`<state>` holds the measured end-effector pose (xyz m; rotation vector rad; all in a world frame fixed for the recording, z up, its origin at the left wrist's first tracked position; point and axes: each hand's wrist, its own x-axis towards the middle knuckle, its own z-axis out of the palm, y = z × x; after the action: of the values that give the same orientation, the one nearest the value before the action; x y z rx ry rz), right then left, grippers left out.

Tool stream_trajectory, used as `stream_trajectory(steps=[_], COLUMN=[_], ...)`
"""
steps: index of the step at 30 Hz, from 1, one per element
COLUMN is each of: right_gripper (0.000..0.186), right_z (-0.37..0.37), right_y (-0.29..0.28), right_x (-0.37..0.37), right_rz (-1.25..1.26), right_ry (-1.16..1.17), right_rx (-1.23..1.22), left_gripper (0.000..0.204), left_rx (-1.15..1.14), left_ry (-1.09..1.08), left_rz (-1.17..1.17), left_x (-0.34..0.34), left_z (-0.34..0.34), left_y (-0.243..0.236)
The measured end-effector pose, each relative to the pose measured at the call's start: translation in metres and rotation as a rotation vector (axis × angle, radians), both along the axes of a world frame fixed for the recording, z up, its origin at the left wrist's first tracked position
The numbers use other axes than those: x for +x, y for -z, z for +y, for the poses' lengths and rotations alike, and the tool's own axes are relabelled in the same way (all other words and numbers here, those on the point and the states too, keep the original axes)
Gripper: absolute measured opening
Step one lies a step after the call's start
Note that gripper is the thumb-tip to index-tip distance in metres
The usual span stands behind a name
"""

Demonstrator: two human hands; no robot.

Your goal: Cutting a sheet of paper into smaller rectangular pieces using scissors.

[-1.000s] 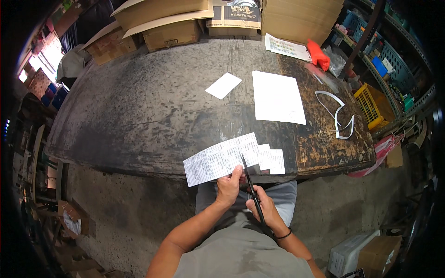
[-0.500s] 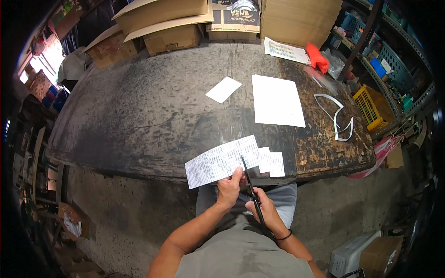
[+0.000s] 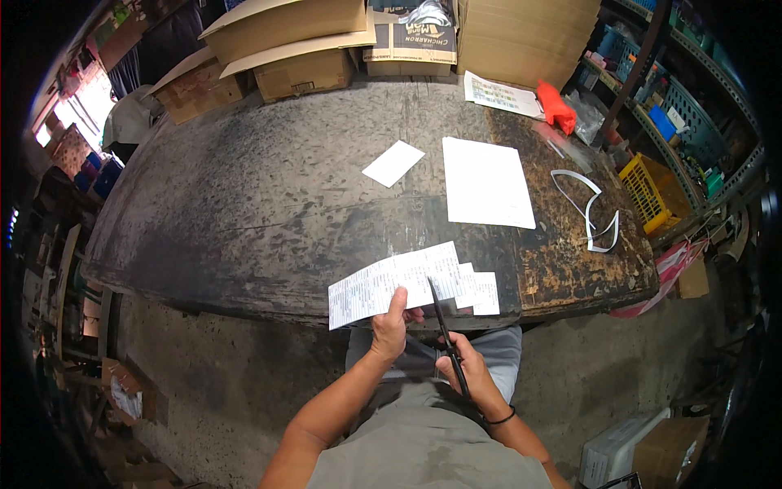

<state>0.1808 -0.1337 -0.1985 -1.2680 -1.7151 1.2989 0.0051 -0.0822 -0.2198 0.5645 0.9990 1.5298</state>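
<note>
My left hand (image 3: 391,328) pinches the lower edge of a long printed paper strip (image 3: 366,285), thumb on top and fingers beneath. The strip is held above the table's near edge. In my right hand (image 3: 468,363) is a pair of black scissors (image 3: 442,322), pointing away from me. Their blades meet the strip's lower edge toward its right part; whether they are parted there is too small to tell. Smaller printed slips (image 3: 486,293) lie on the table just right of the strip, partly overlapped by it.
Farther back on the worn table (image 3: 244,204) lie a stack of white sheets (image 3: 489,183) and a small white sheet (image 3: 393,164). Thin paper offcuts (image 3: 599,216) curl at the right. Cardboard boxes (image 3: 305,73) line the back; a yellow crate (image 3: 652,191) stands beyond the right edge.
My left hand has shifted a little left along the strip, its thumb now farther in over the paper. The scissors remain at the strip's edge, and the view has moved slightly.
</note>
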Motion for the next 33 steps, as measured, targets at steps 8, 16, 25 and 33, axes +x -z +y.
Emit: stream_trajectory(steps=[8, 16, 25, 33], right_gripper=[0.058, 0.059, 0.060, 0.062], right_z=[0.001, 0.000, 0.000, -0.003], right_y=[-0.010, 0.001, 0.005, 0.005], right_x=[-0.001, -0.003, -0.003, -0.003], right_rz=[-0.032, -0.011, -0.014, -0.009], right_ry=[-0.015, 0.004, -0.005, 0.005], right_rx=[-0.182, -0.059, -0.033, -0.035], left_gripper=[0.025, 0.025, 0.024, 0.024], left_rx=[-0.074, -0.088, -0.079, -0.071], left_ry=[-0.031, -0.032, -0.023, -0.022], left_rz=[0.110, 0.091, 0.098, 0.094], left_x=[0.011, 0.018, 0.019, 0.021], left_z=[-0.008, -0.017, -0.020, -0.022], left_y=[-0.010, -0.010, -0.009, -0.012])
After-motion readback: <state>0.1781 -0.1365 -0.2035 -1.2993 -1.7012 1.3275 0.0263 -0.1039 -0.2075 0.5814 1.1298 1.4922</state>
